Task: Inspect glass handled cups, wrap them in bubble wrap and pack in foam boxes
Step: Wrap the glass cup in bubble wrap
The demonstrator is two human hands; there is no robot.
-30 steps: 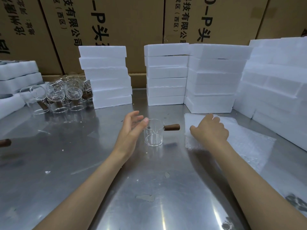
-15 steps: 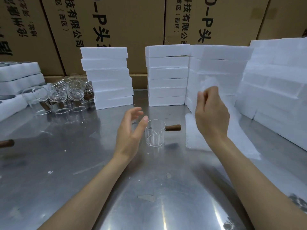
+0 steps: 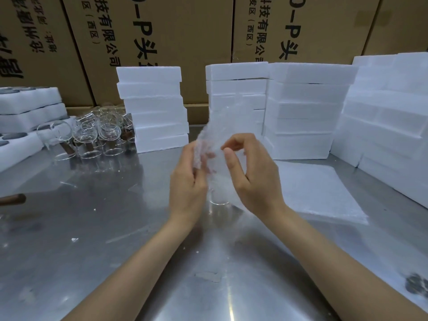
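Note:
A translucent sheet of bubble wrap [image 3: 225, 133] hangs upright between my hands over the table's middle. My left hand [image 3: 187, 181] grips its left edge, and my right hand [image 3: 252, 174] pinches it on the right. Behind the sheet a clear glass cup [image 3: 217, 200] stands on the steel table [image 3: 97, 228]; only its base shows, its handle is hidden. A pile of bubble wrap sheets [image 3: 319, 188] lies flat to the right.
Several glass cups with brown handles [image 3: 92, 140] cluster at the back left. White foam box stacks stand behind [image 3: 155, 107], [image 3: 301, 107], at right [image 3: 389, 121] and far left [image 3: 25, 112]. A brown handle [image 3: 14, 199] pokes in at the left edge. Cardboard cartons line the back.
My right hand lifted a bubble wrap sheet off the pile and carried it left above the cup. My left hand left the cup and took hold of the sheet's left edge.

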